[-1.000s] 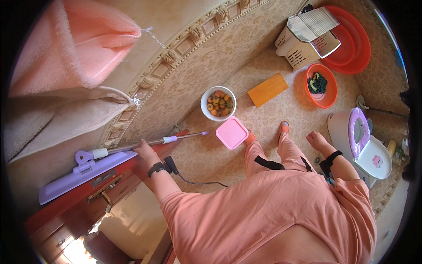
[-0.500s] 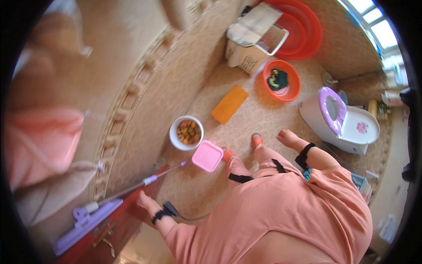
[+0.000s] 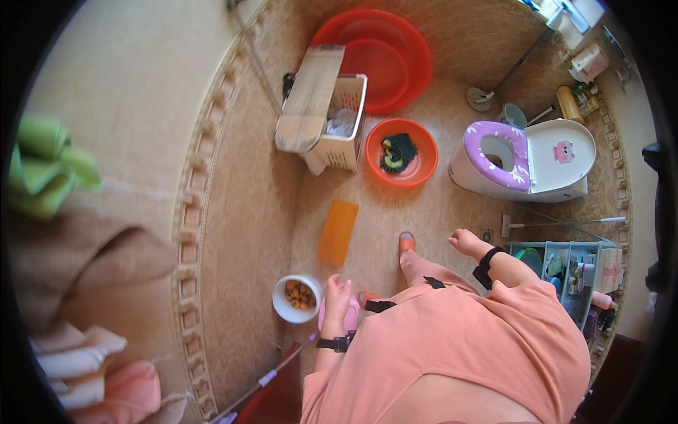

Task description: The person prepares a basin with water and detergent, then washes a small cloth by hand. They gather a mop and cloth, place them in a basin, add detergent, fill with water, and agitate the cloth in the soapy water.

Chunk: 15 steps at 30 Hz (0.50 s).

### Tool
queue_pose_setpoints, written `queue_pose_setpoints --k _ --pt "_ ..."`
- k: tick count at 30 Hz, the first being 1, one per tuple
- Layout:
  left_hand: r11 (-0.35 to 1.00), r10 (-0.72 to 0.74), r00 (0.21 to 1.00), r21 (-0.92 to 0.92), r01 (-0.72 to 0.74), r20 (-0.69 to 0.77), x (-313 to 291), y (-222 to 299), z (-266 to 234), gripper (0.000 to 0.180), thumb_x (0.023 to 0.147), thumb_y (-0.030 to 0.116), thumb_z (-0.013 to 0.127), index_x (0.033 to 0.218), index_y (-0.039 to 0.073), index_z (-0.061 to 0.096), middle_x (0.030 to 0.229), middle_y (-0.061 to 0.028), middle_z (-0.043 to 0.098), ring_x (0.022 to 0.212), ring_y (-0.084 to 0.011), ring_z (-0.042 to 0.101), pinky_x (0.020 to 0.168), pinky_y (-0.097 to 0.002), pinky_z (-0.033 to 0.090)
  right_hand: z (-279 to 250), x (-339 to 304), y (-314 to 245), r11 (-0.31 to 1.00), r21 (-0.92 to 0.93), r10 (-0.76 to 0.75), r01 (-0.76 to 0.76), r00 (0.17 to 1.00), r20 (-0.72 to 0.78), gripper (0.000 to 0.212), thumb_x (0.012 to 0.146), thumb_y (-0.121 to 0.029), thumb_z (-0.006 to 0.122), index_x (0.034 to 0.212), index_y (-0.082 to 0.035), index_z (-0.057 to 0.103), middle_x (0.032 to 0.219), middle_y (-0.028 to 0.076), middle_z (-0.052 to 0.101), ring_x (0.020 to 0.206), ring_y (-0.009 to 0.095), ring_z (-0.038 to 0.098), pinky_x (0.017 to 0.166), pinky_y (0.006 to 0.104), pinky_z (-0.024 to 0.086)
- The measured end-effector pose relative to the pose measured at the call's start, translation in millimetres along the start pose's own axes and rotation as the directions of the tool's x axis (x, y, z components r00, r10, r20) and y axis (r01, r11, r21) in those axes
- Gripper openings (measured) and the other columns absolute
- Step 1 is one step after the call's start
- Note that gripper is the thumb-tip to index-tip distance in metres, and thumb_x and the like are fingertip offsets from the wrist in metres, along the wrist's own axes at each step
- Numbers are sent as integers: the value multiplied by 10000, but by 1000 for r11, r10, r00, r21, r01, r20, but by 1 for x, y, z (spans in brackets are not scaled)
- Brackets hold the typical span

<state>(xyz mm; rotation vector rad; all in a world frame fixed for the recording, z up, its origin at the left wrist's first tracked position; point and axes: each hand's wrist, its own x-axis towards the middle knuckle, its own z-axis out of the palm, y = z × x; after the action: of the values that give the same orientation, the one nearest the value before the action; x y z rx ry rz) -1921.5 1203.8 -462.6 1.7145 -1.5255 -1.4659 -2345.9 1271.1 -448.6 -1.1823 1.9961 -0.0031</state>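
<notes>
My left hand (image 3: 337,297) hovers over the pink square lid (image 3: 351,316), its fingers loosely bent and apart, with nothing in it. Beside it stands a white bucket (image 3: 280,304) with chopped pieces of orange, brown and green inside. My right hand (image 3: 466,242) hangs in the air with curled fingers, and nothing shows in it. Ahead on the floor lies an orange rectangular board or block (image 3: 337,233). Farther off, an orange-red basin (image 3: 378,172) holds a dark green bundle with yellow-green pieces.
A white basket (image 3: 346,150) with a flattened cardboard piece (image 3: 308,99) on it stands before a large red tub (image 3: 407,42). On the right are a toilet (image 3: 487,182) with a purple seat cover and a blue shelf (image 3: 585,300). A mop handle (image 3: 286,360) leans at lower left.
My left hand has come away from the red door and swung in front of me, over the pink lid. My body has moved forward and the view has turned; my right hand stays curled.
</notes>
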Motion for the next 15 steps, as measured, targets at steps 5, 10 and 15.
queue_pose_setpoints --k 5,10,15 --pt "1000 -19 1000 14 19 -4 88 64 44 425 810 169 635 1115 -76 471 1137 -201 458 955 -244 582 826 -330 483 -57 22 69 966 160 219 -202 971 -94 349 817 -301 539 914 19 639 909 234 633 888 363 606 783 417 476" --pt "958 117 980 243 -153 159 139 124 87 408 807 204 636 1092 -63 519 1062 -225 536 899 -262 612 779 -336 504 -93 43 102 923 298 300 -244 941 -158 344 821 -313 542 907 6 639 894 218 640 876 349 611 786 405 475" --pt "905 146 963 361 -223 227 209 193 99 389 818 205 619 1090 -53 518 1079 -207 513 895 -258 608 784 -326 502 -92 55 115 848 398 445 -350 878 -175 328 832 -297 546 961 -5 618 916 203 640 878 338 612 785 403 472"
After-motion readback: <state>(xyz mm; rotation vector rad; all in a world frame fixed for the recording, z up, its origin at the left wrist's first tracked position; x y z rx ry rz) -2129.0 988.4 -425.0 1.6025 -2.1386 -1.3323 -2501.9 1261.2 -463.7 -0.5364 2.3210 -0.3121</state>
